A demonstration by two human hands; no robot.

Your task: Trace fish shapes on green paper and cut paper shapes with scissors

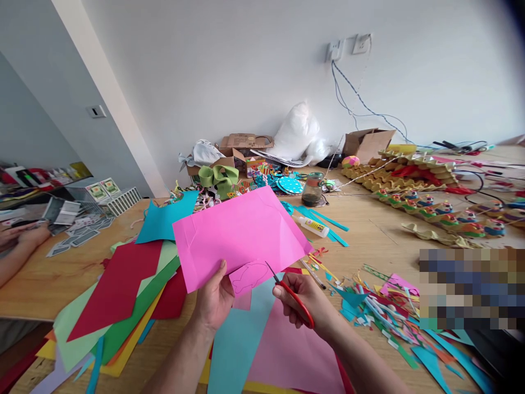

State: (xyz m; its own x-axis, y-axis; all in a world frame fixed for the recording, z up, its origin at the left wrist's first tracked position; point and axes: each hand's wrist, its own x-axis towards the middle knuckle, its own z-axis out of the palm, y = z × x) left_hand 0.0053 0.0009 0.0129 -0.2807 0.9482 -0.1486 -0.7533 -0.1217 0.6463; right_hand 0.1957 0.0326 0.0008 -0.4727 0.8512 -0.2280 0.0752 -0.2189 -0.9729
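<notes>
My left hand (215, 298) pinches the lower edge of a bright pink sheet (241, 230), thumb on top, holding it tilted above the table. A curved outline is drawn in dark line on the sheet's lower part (250, 276), right of my thumb. In my right hand (303, 301) are red-handled scissors (296, 301), their dark tip at the sheet's lower edge beside the drawn outline. Beneath the hands lie a light blue sheet (241, 339) and a duller pink sheet (291, 355).
Coloured sheets (118, 284) spread at the left. Paper scraps (389, 312) litter the right, behind them egg cartons (435, 208) with painted figures. A glue bottle (314, 226) and glass jar (312, 190) stand beyond the pink sheet. Another person's hands (33, 235) are at far left.
</notes>
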